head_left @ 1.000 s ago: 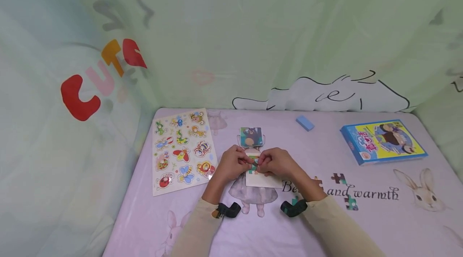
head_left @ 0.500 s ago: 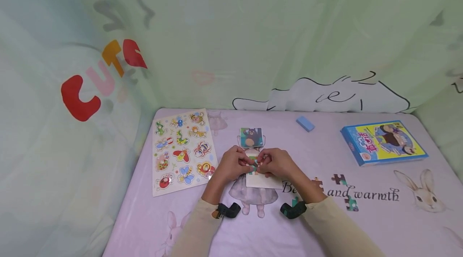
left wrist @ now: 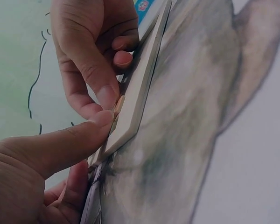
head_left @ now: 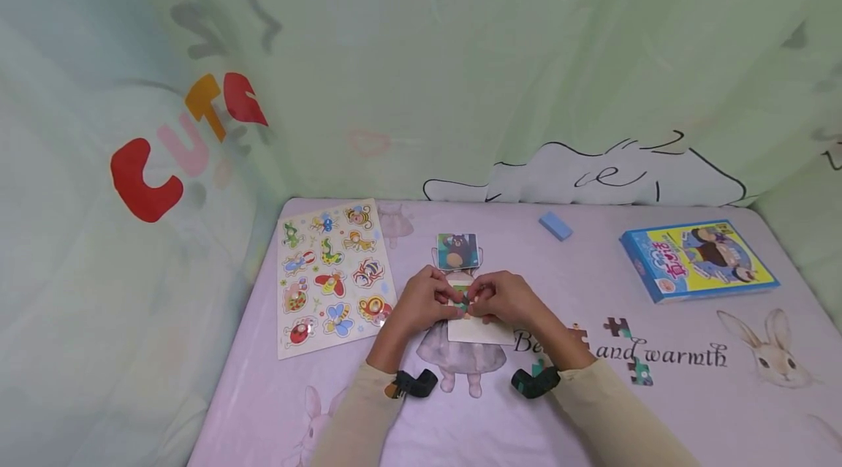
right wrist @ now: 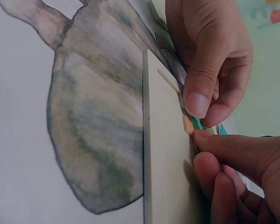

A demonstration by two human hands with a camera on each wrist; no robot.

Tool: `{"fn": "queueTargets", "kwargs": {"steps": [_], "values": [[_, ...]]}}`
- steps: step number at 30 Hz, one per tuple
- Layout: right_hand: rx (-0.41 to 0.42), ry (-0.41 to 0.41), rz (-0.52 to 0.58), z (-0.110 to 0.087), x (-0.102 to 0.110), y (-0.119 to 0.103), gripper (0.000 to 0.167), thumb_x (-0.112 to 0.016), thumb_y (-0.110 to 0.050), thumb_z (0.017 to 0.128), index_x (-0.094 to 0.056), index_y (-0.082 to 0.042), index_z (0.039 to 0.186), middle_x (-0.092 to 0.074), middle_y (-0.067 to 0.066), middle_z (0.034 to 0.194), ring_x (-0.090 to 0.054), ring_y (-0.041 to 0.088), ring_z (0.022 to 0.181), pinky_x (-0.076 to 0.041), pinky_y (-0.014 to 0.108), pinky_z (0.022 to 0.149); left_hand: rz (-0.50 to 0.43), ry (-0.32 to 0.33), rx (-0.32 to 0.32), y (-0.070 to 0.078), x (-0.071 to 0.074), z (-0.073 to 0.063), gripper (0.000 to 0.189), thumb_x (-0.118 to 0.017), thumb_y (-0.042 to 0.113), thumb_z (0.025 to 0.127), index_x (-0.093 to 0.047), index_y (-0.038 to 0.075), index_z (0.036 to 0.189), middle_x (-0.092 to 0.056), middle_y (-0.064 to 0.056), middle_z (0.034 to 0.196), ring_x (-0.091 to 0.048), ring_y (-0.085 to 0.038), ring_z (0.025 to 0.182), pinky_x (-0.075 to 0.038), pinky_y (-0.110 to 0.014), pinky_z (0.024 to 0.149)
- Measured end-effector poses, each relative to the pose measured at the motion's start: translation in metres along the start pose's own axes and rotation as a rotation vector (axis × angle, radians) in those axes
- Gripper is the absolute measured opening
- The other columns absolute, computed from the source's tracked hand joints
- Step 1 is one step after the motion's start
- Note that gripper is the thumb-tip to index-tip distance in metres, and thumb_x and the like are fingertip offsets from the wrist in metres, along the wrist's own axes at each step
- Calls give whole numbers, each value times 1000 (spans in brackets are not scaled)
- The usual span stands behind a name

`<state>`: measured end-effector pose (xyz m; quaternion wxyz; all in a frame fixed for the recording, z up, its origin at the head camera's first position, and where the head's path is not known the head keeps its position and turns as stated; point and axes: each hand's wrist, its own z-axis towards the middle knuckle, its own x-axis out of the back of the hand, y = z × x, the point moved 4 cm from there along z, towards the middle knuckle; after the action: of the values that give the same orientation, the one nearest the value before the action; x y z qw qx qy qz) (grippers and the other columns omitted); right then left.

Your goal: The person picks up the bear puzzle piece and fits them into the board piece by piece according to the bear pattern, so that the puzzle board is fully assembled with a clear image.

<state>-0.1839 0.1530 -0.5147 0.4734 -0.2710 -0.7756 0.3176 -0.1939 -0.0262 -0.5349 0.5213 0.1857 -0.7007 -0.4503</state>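
Note:
Small jigsaw puzzle pieces (right wrist: 188,125) lie on a thin cream board (head_left: 470,332), their picture mostly hidden by fingers. My left hand (head_left: 424,299) pinches a green and orange piece between thumb and fingertip from the left. From the right, my right hand (head_left: 505,297) holds the same small cluster with its thumb and index fingertip. In the left wrist view the tip of my left thumb (left wrist: 101,117) almost meets the thumb of the right hand (left wrist: 86,51). The right hand's other fingers curl over the board.
A square bear picture card (head_left: 457,251) lies just beyond the hands. Left is an insect peg board (head_left: 312,240); right, a blue-and-yellow box (head_left: 704,256). A blue block (head_left: 555,225) is at the back. Loose puzzle pieces (head_left: 616,327) lie near the right forearm.
The puzzle piece between the fingertips, tilted up a second ago, now sits lower against the board. Both hands have stayed nearly in place, with small finger shifts.

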Motion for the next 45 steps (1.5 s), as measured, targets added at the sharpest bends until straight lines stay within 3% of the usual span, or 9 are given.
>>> {"fn": "queueTargets", "kwargs": {"steps": [16, 23, 30, 40, 45], "values": [[18, 22, -54, -1, -2, -2, 13, -84, -17, 82, -74, -12, 90, -63, -2, 62, -59, 12, 54, -39, 25, 53, 28, 9, -31, 1, 1, -1, 11, -86, 13, 80, -82, 12, 91, -56, -1, 104, -55, -6, 87, -48, -20, 78], [62, -26, -18, -9, 6, -3, 17, -81, -18, 86, -77, -8, 98, -67, 1, 69, -58, 12, 60, -43, 26, 55, 11, 19, -31, 4, 0, -2, 12, -86, 13, 81, -83, 12, 92, -56, -1, 104, -56, -6, 86, -49, -19, 78], [54, -10, 21, -26, 30, 7, 20, -77, -23, 91, -77, -9, 105, -68, 2, 83, -60, 18, 75, -51, 30, 66, 14, 23, -8, 2, -3, -2, 12, -86, 14, 81, -83, 12, 93, -55, 1, 104, -54, -2, 85, -48, -18, 78], [26, 81, -135, -63, 81, 40, 23, -76, -31, 92, -77, -13, 106, -71, 1, 93, -58, 20, 84, -51, 27, 68, 6, 27, -8, 1, -2, -2, 13, -85, 16, 82, -83, 12, 94, -57, 0, 106, -57, -3, 85, -50, -19, 79], [23, 87, -204, -78, 97, 56, 21, -77, -33, 91, -78, -15, 102, -73, -2, 94, -57, 18, 85, -49, 25, 69, 7, 28, -5, 2, -1, -1, 12, -85, 16, 82, -83, 12, 94, -57, -1, 107, -60, -6, 87, -50, -20, 79]]}}
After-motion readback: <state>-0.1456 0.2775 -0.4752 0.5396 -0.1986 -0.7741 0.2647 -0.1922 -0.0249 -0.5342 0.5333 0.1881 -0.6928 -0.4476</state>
